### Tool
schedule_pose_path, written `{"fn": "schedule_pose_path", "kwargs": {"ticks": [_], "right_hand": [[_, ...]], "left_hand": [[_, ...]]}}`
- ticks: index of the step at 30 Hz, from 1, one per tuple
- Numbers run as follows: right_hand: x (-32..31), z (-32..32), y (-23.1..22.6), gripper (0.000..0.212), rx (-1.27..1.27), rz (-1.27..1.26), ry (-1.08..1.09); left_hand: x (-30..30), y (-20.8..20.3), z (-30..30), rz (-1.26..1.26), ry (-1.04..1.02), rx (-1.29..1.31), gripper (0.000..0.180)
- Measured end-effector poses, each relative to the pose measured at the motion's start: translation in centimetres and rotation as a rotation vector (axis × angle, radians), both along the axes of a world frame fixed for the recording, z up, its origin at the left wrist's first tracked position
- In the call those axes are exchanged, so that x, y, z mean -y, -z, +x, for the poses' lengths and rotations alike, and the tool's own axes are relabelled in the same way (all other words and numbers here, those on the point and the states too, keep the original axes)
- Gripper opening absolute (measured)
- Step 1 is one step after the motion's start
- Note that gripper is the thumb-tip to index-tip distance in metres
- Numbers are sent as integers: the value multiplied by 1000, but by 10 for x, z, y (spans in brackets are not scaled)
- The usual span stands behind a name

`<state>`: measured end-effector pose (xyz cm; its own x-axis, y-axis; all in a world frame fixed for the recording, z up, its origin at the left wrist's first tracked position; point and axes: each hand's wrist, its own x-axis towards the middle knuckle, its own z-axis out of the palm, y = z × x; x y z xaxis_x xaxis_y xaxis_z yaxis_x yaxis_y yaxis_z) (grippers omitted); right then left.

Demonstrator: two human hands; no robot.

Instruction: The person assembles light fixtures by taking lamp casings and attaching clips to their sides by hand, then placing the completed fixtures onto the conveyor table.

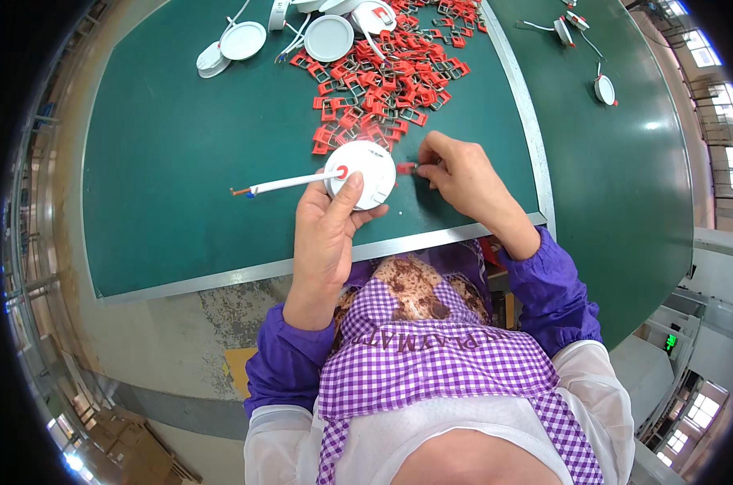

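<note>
My left hand (pixel 330 222) grips a round white downlight (pixel 368 174) by its lower left edge, thumb across its back. A white cable (pixel 290 184) with bare copper at its end runs left from a red grommet on the light. Just right of the light, my right hand (pixel 467 178) pinches a small red spring clip (pixel 406 168) between thumb and fingertips. The clip is near the light's right rim; whether they touch I cannot tell. Beyond my hands lies a heap of red spring clips (pixel 383 89) with metal wire loops.
More white downlights (pixel 328 39) lie by the heap and at the far left (pixel 243 41). A metal strip (pixel 522 97) divides my green table (pixel 172 178) from another green surface (pixel 609 202) on the right, where several lights with red clips (pixel 604 90) lie.
</note>
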<state>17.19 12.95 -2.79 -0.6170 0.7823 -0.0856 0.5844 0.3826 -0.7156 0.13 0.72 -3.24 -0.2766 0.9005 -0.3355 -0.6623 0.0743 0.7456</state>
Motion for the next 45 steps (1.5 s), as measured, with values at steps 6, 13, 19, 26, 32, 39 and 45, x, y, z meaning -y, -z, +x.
{"fn": "schedule_pose_path", "kwargs": {"ticks": [6, 13, 19, 26, 32, 39, 45], "right_hand": [[12, 0, -15, 14, -246, -205, 149], [23, -4, -27, 18, -408, -183, 202], [17, 3, -18, 14, -312, -456, 214], [36, -6, -23, 10, -346, 89, 226], [49, -10, -18, 14, -320, 336, 114], [51, -11, -17, 16, -288, 429, 122], [50, -8, -17, 17, -321, 458, 141]], "left_hand": [[2, 1, 15, -5, 1, -41, 32], [0, 4, 22, 43, -2, -270, 35], [-1, 14, 26, 80, -31, -425, 31], [-3, 11, 30, 105, -72, -377, 21], [-4, 11, 31, 86, -49, -409, 22], [-6, 17, 35, 169, -66, -440, 28], [-9, 13, 37, 190, -77, -433, 28]]}}
